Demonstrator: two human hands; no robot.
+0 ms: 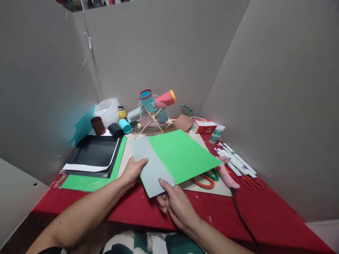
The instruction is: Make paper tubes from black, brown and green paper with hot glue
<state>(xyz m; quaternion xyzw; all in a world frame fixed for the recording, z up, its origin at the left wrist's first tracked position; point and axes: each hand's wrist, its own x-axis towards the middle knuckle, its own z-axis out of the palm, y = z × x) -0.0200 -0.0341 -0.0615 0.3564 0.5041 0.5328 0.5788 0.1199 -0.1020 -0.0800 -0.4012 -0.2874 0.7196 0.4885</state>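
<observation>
Both hands hold a bright green sheet of paper [185,155] with a pale grey-blue strip of paper [153,169] lying over its left side. My left hand [132,171] grips the left edge, thumb on top of the grey strip and fingers hidden beneath. My right hand [174,201] pinches the lower corner, its thumb on the grey strip and fingers curled below. The sheets are raised above a beige board [206,188]. Orange-handled scissors [205,182] and a green handle [213,175] stick out from under the green sheet's right part.
Black and white sheets [92,151] lie on a green pack [79,182] at left. Paper tubes and a stick-and-cup model [153,109] stand behind. A pink glue gun [229,178] with a black cord, white markers [235,160] and red scissors [251,182] lie right. Grey walls enclose the red-covered table [127,206].
</observation>
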